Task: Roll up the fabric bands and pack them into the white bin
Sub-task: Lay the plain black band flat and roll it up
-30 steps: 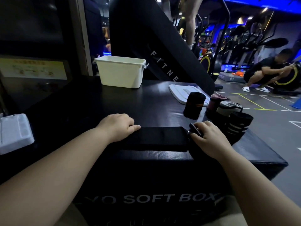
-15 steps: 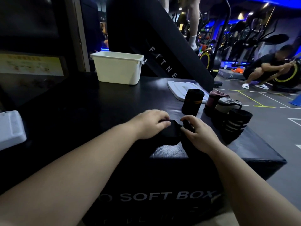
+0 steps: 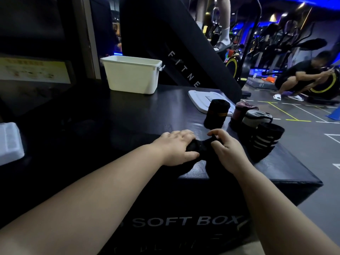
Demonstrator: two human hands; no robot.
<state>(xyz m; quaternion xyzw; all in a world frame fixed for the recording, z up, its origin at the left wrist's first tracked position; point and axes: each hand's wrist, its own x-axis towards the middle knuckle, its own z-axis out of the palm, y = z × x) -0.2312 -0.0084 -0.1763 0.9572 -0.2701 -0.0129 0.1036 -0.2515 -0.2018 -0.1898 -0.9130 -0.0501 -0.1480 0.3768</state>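
The left forearm [image 3: 92, 190] is bare, broad and rounded, uncovered along all the length that shows, right to the frame's edge. The right forearm [image 3: 276, 208] is bare too and of the same full build. The left grip [image 3: 174, 150] is a bare hand with short, plump fingers and a smooth back. The right grip [image 3: 228, 153] is alike, with softly dimpled knuckles. The nails are too small to make out.
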